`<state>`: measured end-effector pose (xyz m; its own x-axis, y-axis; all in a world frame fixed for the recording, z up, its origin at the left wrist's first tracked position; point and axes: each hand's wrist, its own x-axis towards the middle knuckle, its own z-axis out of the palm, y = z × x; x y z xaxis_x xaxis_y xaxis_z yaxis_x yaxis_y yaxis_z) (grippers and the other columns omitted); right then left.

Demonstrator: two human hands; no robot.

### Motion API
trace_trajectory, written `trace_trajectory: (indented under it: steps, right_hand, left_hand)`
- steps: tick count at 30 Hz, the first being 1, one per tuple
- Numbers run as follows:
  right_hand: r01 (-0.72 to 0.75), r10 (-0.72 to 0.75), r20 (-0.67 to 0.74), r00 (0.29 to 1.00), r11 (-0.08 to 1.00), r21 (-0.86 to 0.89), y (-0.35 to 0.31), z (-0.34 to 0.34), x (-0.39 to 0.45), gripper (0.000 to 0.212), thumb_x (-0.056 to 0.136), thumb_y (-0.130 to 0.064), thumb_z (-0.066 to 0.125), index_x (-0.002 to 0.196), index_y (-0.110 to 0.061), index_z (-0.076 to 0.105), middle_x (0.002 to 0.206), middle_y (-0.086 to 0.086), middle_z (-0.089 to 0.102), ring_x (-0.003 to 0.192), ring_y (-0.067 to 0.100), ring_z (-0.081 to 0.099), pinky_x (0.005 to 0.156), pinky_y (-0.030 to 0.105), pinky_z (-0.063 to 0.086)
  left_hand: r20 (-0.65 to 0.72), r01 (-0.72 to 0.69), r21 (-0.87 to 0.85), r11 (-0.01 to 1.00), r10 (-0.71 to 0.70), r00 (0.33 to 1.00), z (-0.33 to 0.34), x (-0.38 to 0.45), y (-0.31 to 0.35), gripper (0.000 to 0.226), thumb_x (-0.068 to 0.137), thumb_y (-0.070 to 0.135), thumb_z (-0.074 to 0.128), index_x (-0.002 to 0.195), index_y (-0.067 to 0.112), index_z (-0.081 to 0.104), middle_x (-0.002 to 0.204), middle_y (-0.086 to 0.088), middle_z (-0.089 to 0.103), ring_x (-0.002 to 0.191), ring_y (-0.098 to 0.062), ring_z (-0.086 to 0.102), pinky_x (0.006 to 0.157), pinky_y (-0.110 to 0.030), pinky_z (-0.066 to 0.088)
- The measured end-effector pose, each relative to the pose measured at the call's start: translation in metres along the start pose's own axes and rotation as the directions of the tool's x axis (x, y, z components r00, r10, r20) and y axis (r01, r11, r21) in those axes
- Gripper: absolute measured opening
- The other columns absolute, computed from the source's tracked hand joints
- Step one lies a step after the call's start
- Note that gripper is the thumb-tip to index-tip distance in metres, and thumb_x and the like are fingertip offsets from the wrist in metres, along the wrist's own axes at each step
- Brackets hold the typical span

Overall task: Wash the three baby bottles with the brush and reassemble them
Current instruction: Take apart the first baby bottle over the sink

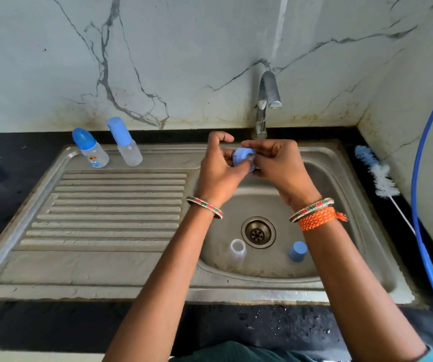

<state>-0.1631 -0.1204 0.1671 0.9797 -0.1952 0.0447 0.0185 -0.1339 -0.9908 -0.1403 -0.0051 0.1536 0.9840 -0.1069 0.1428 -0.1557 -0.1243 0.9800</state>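
Both hands meet over the sink basin [322, 178], below the tap [269, 92]. My left hand [219, 169] holds a blue bottle collar [240, 155] with a clear teat in it. My right hand [279, 163] pinches that teat from the right side. In the basin lie an open clear bottle body [237, 250] left of the drain and a blue cap [297, 251] right of it. Two capped bottles stand at the back of the drainboard: one with a rounded blue cap [90, 148], one with a flat blue cap [125, 142]. The bottle brush [377, 173] lies on the right counter.
The ribbed steel drainboard [105, 212] fills the left half of the sink unit. A blue hose [419, 205] runs down the right side past the brush. The black counter [262, 327] in front is speckled with water drops. A marble wall rises behind.
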Motion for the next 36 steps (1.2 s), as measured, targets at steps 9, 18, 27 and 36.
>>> trace_trajectory:
  steps: [9, 18, 27, 36]
  right_hand:
    - [0.106, -0.091, 0.137, 0.986, 0.989, -0.099, 0.006, 0.002, -0.007, 0.035, 0.081, -0.002, 0.071, 0.115, -0.013, 0.066, 0.105, -0.001, 0.07, 0.1, 0.006, 0.066, 0.091, 0.026, 0.053]
    - [-0.182, 0.156, 0.173, 0.972, 0.973, 0.142, 0.013, -0.002, 0.001, 0.028, 0.08, 0.0, 0.072, 0.107, -0.005, 0.066, 0.097, 0.016, 0.072, 0.084, 0.02, 0.07, 0.082, 0.032, 0.058]
    - [-0.157, 0.136, 0.129, 0.982, 0.973, 0.168, 0.009, -0.006, 0.002, 0.021, 0.08, 0.003, 0.07, 0.098, -0.007, 0.066, 0.09, 0.009, 0.072, 0.082, 0.019, 0.069, 0.078, 0.031, 0.057]
    - [0.017, -0.024, -0.099, 0.995, 0.997, -0.072, 0.012, 0.001, 0.002, 0.02, 0.078, 0.003, 0.067, 0.09, -0.013, 0.073, 0.085, 0.005, 0.074, 0.079, 0.017, 0.072, 0.072, 0.03, 0.059]
  left_hand:
    - [-0.091, 0.0, 0.192, 0.981, 0.018, 0.996, -0.01, 0.006, -0.012, 0.033, 0.075, 0.006, 0.071, 0.097, 0.02, 0.051, 0.078, 0.002, 0.058, 0.072, -0.013, 0.059, 0.066, -0.024, 0.049]
    - [-0.019, -0.02, 0.098, 0.995, 0.022, 1.0, -0.015, 0.006, -0.021, 0.03, 0.075, -0.006, 0.066, 0.083, 0.023, 0.063, 0.088, -0.005, 0.07, 0.083, -0.017, 0.067, 0.078, -0.034, 0.056]
    - [0.242, 0.214, -0.3, 0.93, -0.143, 0.96, -0.032, -0.004, 0.003, 0.028, 0.092, -0.008, 0.045, 0.104, 0.009, 0.064, 0.095, -0.003, 0.071, 0.09, -0.013, 0.066, 0.084, -0.025, 0.054]
    - [0.244, 0.31, -0.41, 0.858, -0.224, 0.943, -0.024, -0.002, -0.01, 0.024, 0.089, -0.007, 0.052, 0.108, 0.005, 0.062, 0.086, 0.001, 0.071, 0.08, -0.007, 0.066, 0.079, -0.02, 0.055]
